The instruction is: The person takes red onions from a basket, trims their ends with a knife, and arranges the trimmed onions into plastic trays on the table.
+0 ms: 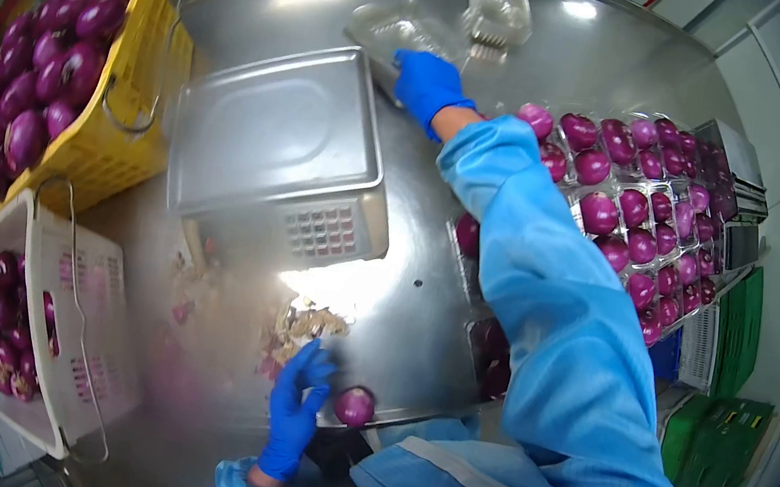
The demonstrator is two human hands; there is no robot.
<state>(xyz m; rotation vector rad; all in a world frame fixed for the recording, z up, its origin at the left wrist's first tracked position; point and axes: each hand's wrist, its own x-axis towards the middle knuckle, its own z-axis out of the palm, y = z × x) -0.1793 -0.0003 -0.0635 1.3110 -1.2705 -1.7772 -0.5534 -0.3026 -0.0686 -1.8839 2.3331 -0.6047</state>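
Observation:
My right hand [428, 91], in a blue glove, reaches across the steel table behind the scale's right corner. Its fingers are closed on the near edge of a clear plastic tray [402, 26], which looks slightly blurred. Near the table's front edge is my left hand [292, 412], also gloved in blue, with its fingers apart and nothing in it. A single red onion [354, 405] lies just right of it. Loose onion skins [301, 331] are scattered beyond its fingertips. A second clear plastic tray [498, 13] rests at the back of the table.
A digital scale [276, 131] stands mid-table. At left are a yellow crate [135, 95] and a white basket [94, 300], both holding red onions. Several clear trays of red onions [632, 207] cover the right side. Green crates [717, 454] stand beyond the table.

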